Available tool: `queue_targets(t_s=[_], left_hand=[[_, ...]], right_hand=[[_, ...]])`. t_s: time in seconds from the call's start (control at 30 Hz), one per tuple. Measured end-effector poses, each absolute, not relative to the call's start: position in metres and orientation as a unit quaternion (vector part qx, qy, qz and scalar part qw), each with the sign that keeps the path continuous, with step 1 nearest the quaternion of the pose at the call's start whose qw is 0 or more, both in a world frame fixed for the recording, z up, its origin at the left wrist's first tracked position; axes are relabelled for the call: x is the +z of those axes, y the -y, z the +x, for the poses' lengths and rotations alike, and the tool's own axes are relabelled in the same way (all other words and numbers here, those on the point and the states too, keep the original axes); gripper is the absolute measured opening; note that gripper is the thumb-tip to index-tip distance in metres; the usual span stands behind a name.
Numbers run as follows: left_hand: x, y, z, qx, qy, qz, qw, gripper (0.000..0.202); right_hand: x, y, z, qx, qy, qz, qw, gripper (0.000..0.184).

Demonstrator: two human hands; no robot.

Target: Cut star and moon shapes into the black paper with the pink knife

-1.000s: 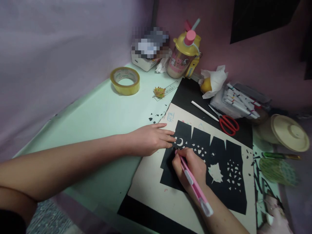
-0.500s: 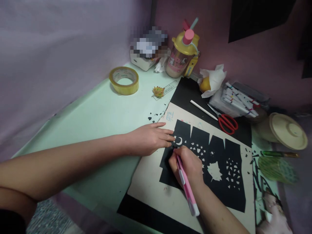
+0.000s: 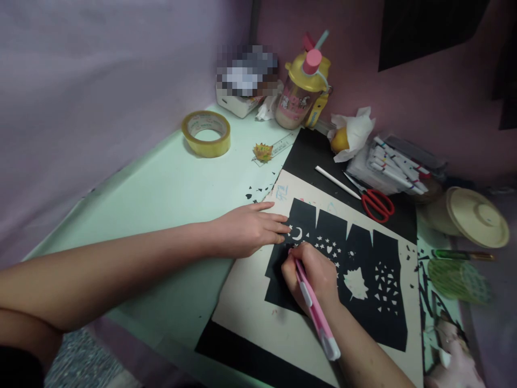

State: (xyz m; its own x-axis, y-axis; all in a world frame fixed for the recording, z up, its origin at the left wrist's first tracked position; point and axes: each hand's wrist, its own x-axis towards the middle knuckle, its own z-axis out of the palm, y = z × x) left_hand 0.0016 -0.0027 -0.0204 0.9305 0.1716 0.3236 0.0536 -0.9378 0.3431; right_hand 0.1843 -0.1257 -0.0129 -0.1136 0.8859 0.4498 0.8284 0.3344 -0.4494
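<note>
Clamping cutter [image 3: 314,312] in fingers of right hand [image 3: 320,269], slanted forward-left to near-right; resting left hand [image 3: 251,231], fingers apart, on cut paper [image 3: 365,258] just beyond cutter's tip.

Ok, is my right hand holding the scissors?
No, your right hand grips a pink tool, while the scissors lie on the black sheet.

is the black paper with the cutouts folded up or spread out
Spread out: the black paper lies flat on the pale board, its leaf-shaped cutout showing.
</note>
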Motion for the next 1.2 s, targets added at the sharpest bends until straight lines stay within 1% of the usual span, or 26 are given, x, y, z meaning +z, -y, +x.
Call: queue_targets(t_s=[0.3,0.97,1.2], left_hand=[[-0.0205,0.0018,0.0008,0.181,-0.054,0.966,0.176,0.033],[-0.0197,0.0020,0.0011,0.189,-0.055,0.966,0.167,0.030],[-0.0200,0.0018,0.0016,0.177,-0.058,0.968,0.166,0.031]], right_hand=[[-0.0171,0.1285,0.1855,0.028,0.742,-0.582,0.332,0.012],[-0.0145,0.1272,0.1852,0.038,0.744,-0.576,0.336,0.016],[-0.0182,0.1274,0.1848,0.026,0.739,-0.582,0.338,0.013]])
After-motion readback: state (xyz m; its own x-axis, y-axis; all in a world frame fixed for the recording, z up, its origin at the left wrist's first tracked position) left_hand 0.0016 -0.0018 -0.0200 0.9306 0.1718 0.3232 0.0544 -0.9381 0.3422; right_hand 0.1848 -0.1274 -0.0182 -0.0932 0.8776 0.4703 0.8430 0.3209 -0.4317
